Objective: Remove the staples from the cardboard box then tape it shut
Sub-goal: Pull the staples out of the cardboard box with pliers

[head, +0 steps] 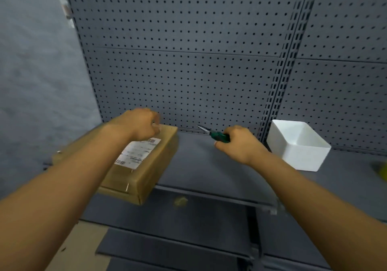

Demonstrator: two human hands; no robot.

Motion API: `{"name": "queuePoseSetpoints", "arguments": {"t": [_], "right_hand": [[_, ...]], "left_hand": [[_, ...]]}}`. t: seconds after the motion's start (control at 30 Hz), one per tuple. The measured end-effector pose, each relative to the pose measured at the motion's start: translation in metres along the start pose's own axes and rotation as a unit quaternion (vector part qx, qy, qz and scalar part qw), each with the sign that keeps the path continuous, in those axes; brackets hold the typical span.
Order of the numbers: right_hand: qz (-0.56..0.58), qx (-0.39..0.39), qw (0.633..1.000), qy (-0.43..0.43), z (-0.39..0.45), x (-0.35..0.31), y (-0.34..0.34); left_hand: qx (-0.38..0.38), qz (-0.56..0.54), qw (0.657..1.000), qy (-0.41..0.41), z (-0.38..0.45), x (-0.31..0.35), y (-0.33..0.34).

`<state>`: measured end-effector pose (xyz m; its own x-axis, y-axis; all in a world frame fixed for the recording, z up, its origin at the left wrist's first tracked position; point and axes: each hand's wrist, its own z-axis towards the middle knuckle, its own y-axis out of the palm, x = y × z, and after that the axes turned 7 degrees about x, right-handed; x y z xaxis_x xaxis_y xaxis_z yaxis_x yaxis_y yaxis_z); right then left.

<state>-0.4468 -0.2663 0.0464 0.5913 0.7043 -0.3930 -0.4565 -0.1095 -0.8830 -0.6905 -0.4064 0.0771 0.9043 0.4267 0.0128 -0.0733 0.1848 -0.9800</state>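
Note:
A flat brown cardboard box (146, 172) with a white shipping label (138, 152) lies on the grey shelf (209, 170), its near corner hanging over the front edge. A metal staple (127, 187) shows near its front edge. My left hand (142, 124) rests with closed fingers on the box's far end; whether it grips anything is hidden. To the right of the box, my right hand (238, 143) grips green-handled needle-nose pliers (213, 133), with the tips pointing left toward the box and apart from it.
A white open bin (297, 145) stands at the right on the shelf. A grey pegboard wall (188, 51) rises behind. Something yellow (382, 170) shows at the right edge. Lower shelves (178, 239) lie below, and a small crumpled scrap (180, 201) sits there.

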Motion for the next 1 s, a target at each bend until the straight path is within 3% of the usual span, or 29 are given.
{"name": "queuePoseSetpoints", "arguments": {"t": [0.2, 0.3, 0.43, 0.67, 0.8, 0.9, 1.0], "right_hand": [[0.041, -0.003, 0.999, 0.032, 0.007, -0.047, 0.028], [0.06, 0.004, 0.997, 0.057, 0.011, -0.067, 0.042], [0.114, 0.001, 0.987, 0.113, 0.011, -0.088, 0.065], [0.137, -0.036, 0.979, 0.148, 0.01, -0.113, 0.097], [0.137, -0.05, 0.979, 0.143, 0.015, -0.115, 0.099], [0.129, -0.064, 0.981, 0.133, 0.021, -0.116, 0.099], [0.118, -0.068, 0.982, 0.129, 0.031, -0.119, 0.1]], "left_hand": [[-0.188, -0.093, 0.977, 0.037, -0.008, -0.056, 0.012], [-0.23, -0.133, 0.961, 0.072, -0.012, -0.073, 0.019], [-0.186, -0.144, 0.962, 0.135, -0.01, -0.083, 0.035], [-0.089, -0.132, 0.976, 0.146, 0.001, -0.078, 0.049], [-0.041, -0.137, 0.989, 0.045, 0.007, -0.118, 0.047], [-0.076, -0.131, 0.987, -0.056, 0.001, -0.146, 0.046], [-0.106, -0.139, 0.982, -0.069, -0.006, -0.153, 0.041]]}}
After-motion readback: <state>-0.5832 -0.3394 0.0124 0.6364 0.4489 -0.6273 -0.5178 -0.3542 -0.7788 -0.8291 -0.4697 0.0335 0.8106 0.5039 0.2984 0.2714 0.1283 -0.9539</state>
